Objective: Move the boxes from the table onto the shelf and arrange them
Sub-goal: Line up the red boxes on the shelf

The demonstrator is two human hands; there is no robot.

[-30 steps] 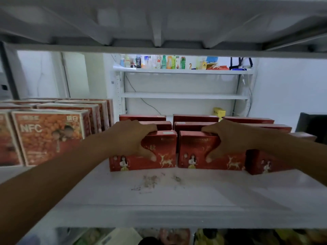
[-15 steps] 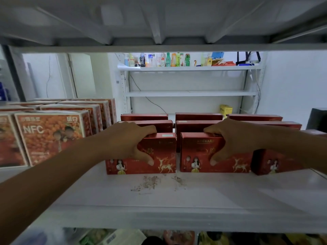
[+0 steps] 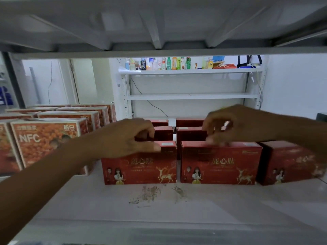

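Note:
Two red boxes with a gold deer stand side by side at the front of the white shelf [image 3: 177,214]. My left hand [image 3: 127,138] sits on the top of the left red box [image 3: 141,168], fingers curled behind it and thumb pressed on its front top edge. My right hand [image 3: 235,124] hovers above the right red box [image 3: 219,165], blurred, its loosely curled fingertips just brushing the box's top rear edge. More red boxes [image 3: 191,135] stand in rows behind, partly hidden by my hands. A third red box [image 3: 286,161] stands angled at the right.
Orange NFC boxes [image 3: 46,138] fill the shelf's left side in several rows. Crumbs of debris [image 3: 150,191] lie on the shelf in front of the red boxes. The upper shelf's underside [image 3: 159,23] hangs low overhead. A far rack with bottles [image 3: 177,63] stands behind.
My right hand has let go of the right red box's front and risen above its top. My left thumb has slid up from the box's face to its top edge.

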